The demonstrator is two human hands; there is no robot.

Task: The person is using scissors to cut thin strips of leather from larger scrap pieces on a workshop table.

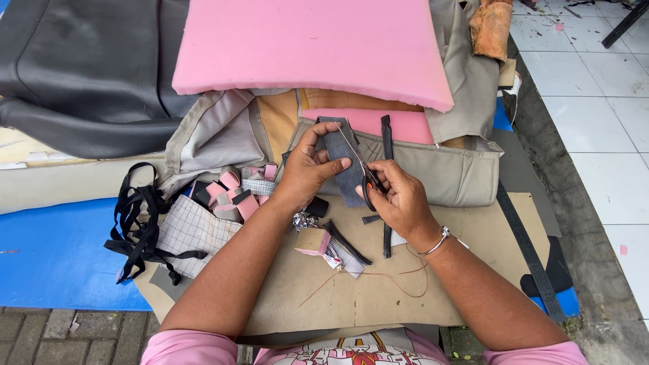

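Nearest us: tan board (378, 297) on the desk, with red thread (405, 280) and a small foam block (312, 241) on it. Just above the board, our left hand (307, 169) has its fingers pinched on a dark grey strip (346, 162), held upright. Our right hand (399, 196) has its fingers through the scissors (368, 179), blades at the strip's edge. Beyond the board: beige cover (453, 172), then pink foam slab (311, 44).

White tiled floor (595, 101) right; brick paving (61, 334) below.
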